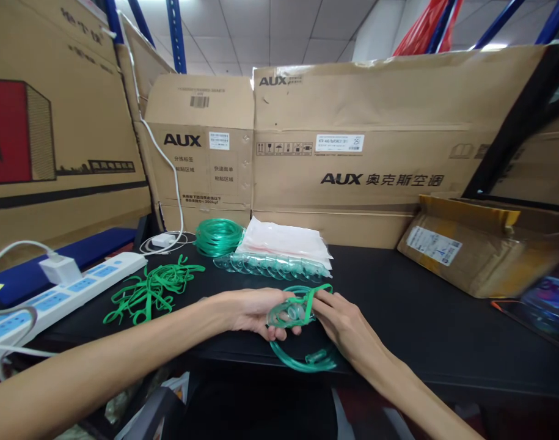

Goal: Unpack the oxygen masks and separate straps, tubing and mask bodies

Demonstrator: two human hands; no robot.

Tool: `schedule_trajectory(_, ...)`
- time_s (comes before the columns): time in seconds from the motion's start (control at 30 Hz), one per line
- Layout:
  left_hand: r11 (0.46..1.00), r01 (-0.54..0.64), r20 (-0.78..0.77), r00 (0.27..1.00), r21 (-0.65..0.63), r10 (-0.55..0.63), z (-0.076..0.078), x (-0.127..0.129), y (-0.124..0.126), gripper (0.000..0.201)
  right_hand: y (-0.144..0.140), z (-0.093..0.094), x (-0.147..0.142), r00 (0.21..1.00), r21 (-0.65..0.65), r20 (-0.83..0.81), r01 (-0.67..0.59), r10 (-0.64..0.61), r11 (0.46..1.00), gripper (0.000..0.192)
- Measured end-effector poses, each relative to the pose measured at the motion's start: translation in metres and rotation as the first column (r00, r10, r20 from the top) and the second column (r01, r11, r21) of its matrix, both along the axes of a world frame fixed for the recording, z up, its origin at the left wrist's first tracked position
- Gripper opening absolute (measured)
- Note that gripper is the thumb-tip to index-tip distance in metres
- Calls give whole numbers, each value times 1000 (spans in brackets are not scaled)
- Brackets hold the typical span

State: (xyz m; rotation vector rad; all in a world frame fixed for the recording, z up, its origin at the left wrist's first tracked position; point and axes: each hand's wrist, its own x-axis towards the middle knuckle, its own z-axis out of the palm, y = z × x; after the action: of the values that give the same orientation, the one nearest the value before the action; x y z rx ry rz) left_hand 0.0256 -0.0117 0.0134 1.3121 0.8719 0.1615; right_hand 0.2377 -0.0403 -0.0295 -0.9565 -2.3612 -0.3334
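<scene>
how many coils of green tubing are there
2: one coil at the back beside the bags, one hanging below the mask in both hands. More may be hidden.

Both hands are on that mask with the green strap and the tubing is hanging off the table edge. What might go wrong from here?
1. The green tubing loops below the table edge under the mask; it may snag or drag the mask down.
2. The strap runs between the left hand and right hand; a hard pull might tear it loose.
3. The row of masks lies just behind; a hand swing could scatter them.
</scene>
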Motion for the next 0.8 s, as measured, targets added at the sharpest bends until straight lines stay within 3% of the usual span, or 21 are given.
schedule_trajectory(0.2,973,-23,-154,986,231,60,0,-4,-13,34,3,-4,-2,998,-95,66,-6,12,995,28)
schedule_trajectory(0.33,873,58,-243,968,484,71,3,-8,-25,28,1,-4,-3,994,-152,104,0,16,988,28)
schedule_trajectory(0.4,747,134,-288,954,651,81,3,-13,-37,20,2,-3,-2,993,-171,117,3,18,985,28)
schedule_trajectory(0.47,506,275,-390,911,817,134,3,-20,-53,19,3,-1,-1,993,-186,115,20,2,982,28)
schedule_trajectory(0.53,267,419,-480,847,868,230,7,-29,-69,22,6,-1,1,994,-191,104,54,-35,980,27)
schedule_trajectory(0.57,218,451,-498,819,866,284,11,-34,-75,23,7,-2,2,993,-191,101,72,-54,979,26)
schedule_trajectory(0.67,304,376,-478,766,875,429,26,-44,-75,33,8,-3,2,991,-183,104,102,-84,978,26)
schedule_trajectory(0.73,383,298,-467,731,874,497,32,-49,-62,41,8,-3,1,991,-182,104,97,-79,979,28)
schedule_trajectory(0.8,425,277,-480,717,862,506,30,-52,-43,47,8,-1,2,994,-187,98,73,-55,980,30)
